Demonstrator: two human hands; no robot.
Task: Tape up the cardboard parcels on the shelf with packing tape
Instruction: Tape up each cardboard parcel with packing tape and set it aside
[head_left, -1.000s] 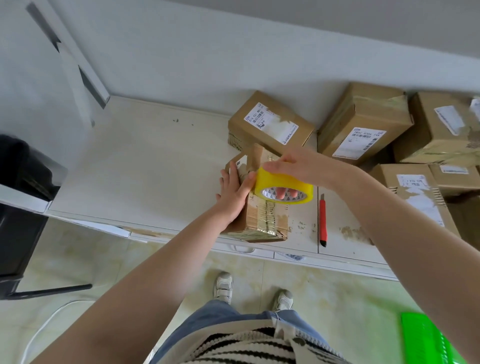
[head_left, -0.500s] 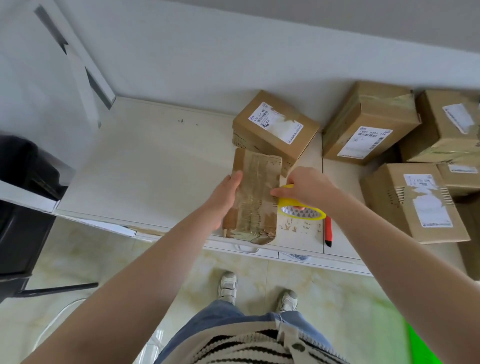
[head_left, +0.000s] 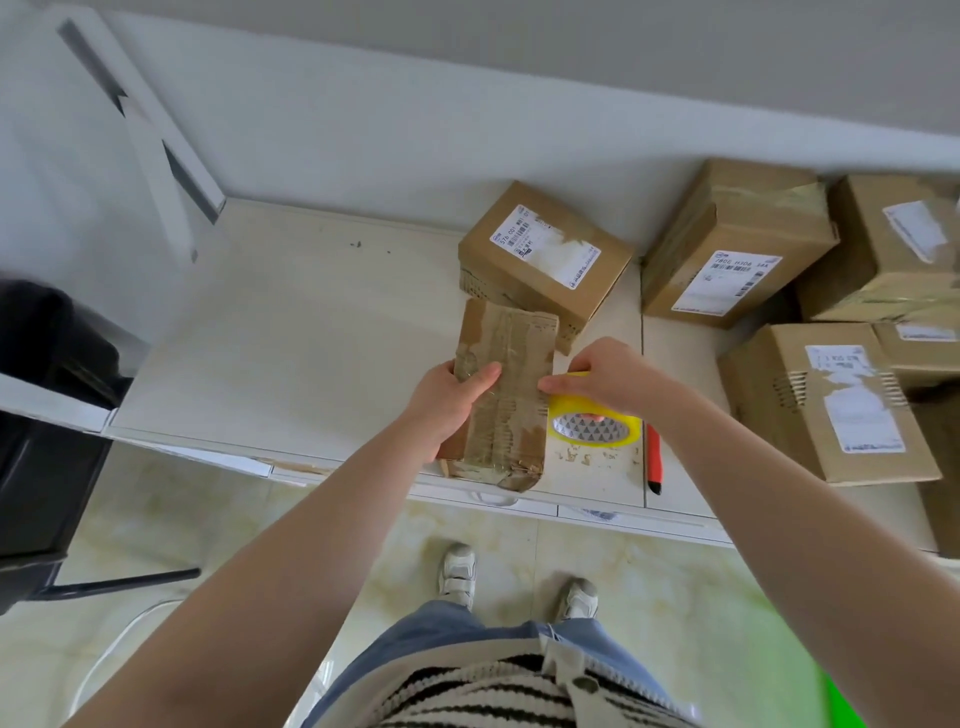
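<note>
A flat, worn cardboard parcel (head_left: 506, 384) covered in old tape lies near the front edge of the white shelf (head_left: 291, 332). My left hand (head_left: 454, 400) grips its left side, thumb on top. My right hand (head_left: 597, 376) holds a yellow roll of packing tape (head_left: 592, 426) against the parcel's right side, fingers through the core.
A labelled box (head_left: 545, 260) stands just behind the parcel. Several more cardboard boxes (head_left: 826, 395) crowd the shelf's right side. A red utility knife (head_left: 653, 457) lies right of the tape roll. A black bin (head_left: 47, 415) stands at the left, a green object (head_left: 826, 691) on the floor at lower right.
The parcel has been laid flat from standing on its edge. The tape roll came down from above it to its right side. My left hand now grips the left edge.
</note>
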